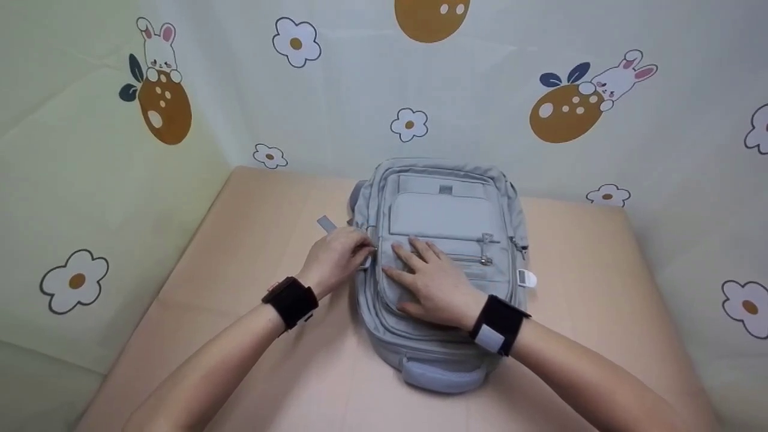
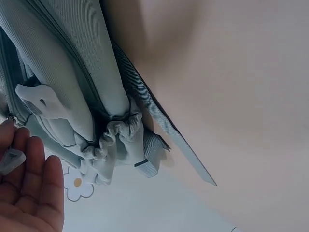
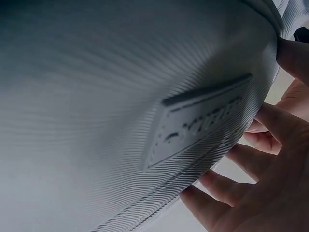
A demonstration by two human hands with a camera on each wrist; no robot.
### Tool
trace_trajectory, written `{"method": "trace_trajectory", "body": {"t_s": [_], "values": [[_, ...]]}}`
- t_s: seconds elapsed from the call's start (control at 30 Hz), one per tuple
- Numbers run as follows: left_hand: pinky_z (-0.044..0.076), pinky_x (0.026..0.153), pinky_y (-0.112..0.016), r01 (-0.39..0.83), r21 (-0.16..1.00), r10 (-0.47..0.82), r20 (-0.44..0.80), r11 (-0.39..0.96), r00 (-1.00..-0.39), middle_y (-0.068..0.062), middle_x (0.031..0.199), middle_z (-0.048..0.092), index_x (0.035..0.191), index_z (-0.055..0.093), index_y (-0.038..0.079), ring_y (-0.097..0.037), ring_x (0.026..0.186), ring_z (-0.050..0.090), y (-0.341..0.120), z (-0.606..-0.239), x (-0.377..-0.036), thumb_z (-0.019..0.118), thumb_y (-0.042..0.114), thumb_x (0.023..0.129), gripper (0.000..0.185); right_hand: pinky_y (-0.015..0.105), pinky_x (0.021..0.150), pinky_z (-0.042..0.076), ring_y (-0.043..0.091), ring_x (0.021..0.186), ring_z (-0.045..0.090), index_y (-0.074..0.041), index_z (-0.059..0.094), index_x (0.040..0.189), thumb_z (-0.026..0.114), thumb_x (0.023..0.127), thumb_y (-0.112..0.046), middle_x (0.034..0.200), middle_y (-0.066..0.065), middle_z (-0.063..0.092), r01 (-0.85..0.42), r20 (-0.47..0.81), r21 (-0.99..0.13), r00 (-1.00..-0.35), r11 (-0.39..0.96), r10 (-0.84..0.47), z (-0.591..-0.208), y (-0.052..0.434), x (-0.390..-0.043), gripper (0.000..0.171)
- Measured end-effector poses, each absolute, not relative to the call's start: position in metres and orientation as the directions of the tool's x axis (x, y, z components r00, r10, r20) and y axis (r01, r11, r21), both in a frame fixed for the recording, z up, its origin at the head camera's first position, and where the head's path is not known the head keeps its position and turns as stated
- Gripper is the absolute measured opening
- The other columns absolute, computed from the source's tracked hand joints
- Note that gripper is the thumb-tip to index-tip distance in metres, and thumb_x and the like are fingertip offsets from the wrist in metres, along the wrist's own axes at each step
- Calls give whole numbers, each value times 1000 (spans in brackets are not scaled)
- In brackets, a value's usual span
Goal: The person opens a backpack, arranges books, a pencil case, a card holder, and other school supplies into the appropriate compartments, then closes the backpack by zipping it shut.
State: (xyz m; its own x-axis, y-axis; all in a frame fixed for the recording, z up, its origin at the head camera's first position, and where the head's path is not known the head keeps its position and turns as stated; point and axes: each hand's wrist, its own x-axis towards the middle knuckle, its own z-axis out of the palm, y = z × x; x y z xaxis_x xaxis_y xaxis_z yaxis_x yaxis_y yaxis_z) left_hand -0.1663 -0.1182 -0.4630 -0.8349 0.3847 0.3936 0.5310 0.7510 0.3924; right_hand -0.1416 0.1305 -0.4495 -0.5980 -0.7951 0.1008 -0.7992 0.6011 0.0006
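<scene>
Only an unreadable patch (image 3: pixel 198 118) on backpack (image 1: pixel 444 210)

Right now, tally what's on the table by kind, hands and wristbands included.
Backpack: 1
Hands: 2, left hand, right hand
Black wristbands: 2, left wristband, right wristband
Total: 5
</scene>
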Motion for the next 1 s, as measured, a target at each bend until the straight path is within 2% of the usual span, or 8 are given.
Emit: {"method": "trace_trajectory", "body": {"t_s": [0.43,0.67,1.0], "values": [[53,70,-35,620,300,489,408,725,-771,1,88,67,91,69,13,-17,80,62,-115,-462,-138,75,13,93,6,56,119,24,44,149,25,-19,53,150,74,88,-51,162,14,34,-800,121,-24,-597,599,-793,-453,136,-142,73],[53,67,-33,662,266,569,351,701,-744,4,84,65,91,69,16,-15,77,61,-112,-463,-126,75,16,93,7,56,119,24,43,149,25,-19,54,150,74,88,-50,162,14,35,-799,130,-17,-597,600,-791,-454,136,-141,72],[51,67,-32,647,316,543,359,694,-759,5,84,64,91,68,15,-13,76,59,-115,-466,-121,75,13,92,7,56,119,23,42,149,27,-18,54,150,72,91,-48,162,15,35,-812,142,-51,-583,582,-800,-452,140,-139,68]]}}
